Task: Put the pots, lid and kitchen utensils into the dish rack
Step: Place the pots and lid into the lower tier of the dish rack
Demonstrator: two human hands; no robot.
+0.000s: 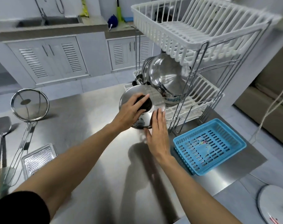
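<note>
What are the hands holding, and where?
The left hand grips the lid by its black knob; the right hand steadies the lid's rim with flat fingers.

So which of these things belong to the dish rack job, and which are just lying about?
Job: lid gripped by left hand, right hand flat against its rim; pots in dish rack; mesh skimmer; spatula; grater.

Lying about: blue basket; sink; white cord.
</note>
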